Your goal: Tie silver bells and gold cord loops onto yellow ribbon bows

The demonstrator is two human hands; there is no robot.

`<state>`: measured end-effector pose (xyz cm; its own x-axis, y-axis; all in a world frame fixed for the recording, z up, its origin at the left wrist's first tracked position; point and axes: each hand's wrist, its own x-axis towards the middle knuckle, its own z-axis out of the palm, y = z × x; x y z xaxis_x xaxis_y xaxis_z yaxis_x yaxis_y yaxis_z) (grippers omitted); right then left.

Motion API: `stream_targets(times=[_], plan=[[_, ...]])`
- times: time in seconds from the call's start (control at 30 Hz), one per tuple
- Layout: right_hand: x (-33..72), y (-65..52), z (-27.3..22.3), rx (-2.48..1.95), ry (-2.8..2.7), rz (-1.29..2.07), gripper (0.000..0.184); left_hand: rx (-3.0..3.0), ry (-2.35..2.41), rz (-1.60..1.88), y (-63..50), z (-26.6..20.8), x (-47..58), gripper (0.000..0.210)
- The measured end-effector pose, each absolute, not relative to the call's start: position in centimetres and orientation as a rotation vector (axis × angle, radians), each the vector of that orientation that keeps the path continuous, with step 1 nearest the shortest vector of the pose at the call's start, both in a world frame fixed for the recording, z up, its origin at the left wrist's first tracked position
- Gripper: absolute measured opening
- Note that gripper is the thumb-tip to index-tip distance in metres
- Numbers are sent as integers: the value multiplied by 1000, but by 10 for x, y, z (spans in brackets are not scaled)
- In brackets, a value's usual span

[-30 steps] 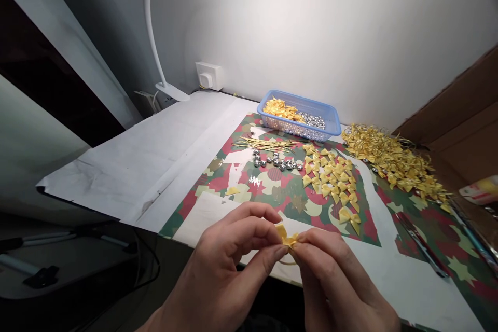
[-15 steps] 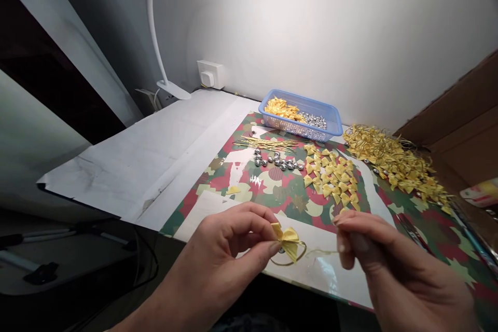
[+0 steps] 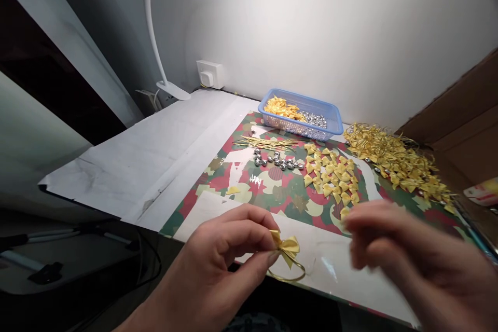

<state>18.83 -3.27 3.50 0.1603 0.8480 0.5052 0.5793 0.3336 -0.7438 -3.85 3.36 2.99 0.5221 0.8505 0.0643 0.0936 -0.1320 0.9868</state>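
Observation:
My left hand pinches a yellow ribbon bow between thumb and fingertips, above the near edge of the table. A loop of gold cord hangs below the bow. A thin pale strand shows faintly just right of it. To the right, my right hand is smeared by motion, its fingers bent. Whether they hold anything cannot be made out. Beyond it, loose yellow bows lie in rough rows on the camouflage-patterned cover.
Silver beads and a bundle of gold cords lie mid-table. Behind them stands a blue basket holding bows and beads. A heap of corded bows lies at right. A white lamp stands at the back left.
My right hand has moved right, away from the bow, and its earlier pinch on a thin strand no longer shows clearly. The bow and its cord loop have tilted downward slightly in my left hand.

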Motion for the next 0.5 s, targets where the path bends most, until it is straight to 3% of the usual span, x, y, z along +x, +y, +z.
stream_targets(times=[0.1, 0.2, 0.5], plan=[[173, -38, 21, -1252, -1870, 532, 31, 1619, 830, 824, 32, 28, -40, 20], [164, -43, 3, -1250, -1811, 610, 15, 1691, 860, 919, 30, 27, -40, 22], [148, -61, 9, -1252, -1438, 591, 23, 1869, 839, 1122, 25, 21, -41, 32]])
